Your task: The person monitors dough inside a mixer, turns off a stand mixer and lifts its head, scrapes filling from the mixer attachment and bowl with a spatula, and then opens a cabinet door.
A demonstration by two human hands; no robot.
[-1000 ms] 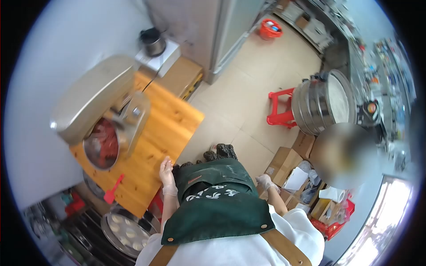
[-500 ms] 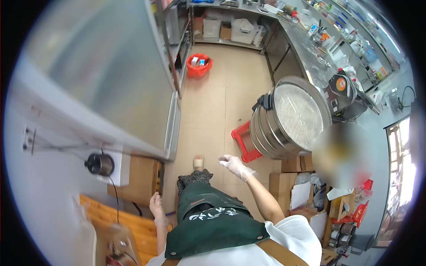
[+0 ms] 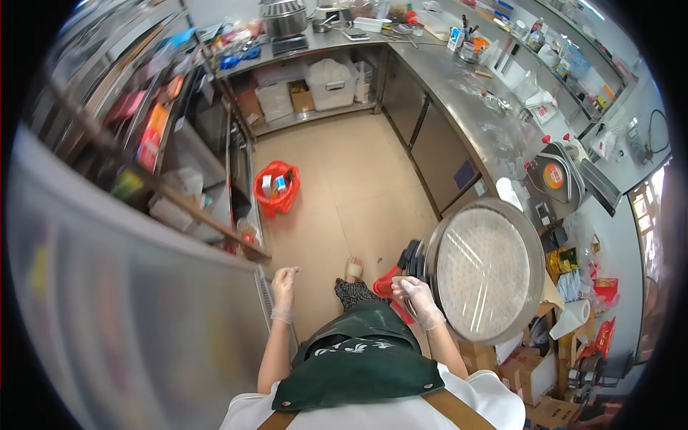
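Observation:
My left hand (image 3: 284, 284), in a thin clear glove, is in front of me beside the frosted panel at left. Its fingers are loosely bent, and it is open with nothing visible in it. My right hand (image 3: 416, 295), also gloved, is open beside the stacked metal steamer (image 3: 491, 272), fingers loosely curled and nothing visible in them. Whether it touches the steamer's side I cannot tell. The steamer has a see-through lid and dark side handles. Under it shows part of a red stool (image 3: 387, 282).
A red-lined waste bin (image 3: 277, 188) stands on the tiled floor (image 3: 337, 179) ahead. The steel counter (image 3: 459, 93) runs along the back and right, with a sealing machine (image 3: 555, 175) on it. A rack (image 3: 154, 172) is at left. Cardboard boxes (image 3: 530, 373) lie at lower right.
I have moved forward along the floor, so the bin, counter and steamer are nearer. My left hand has swung forward and up. My right hand is now closer to the steamer.

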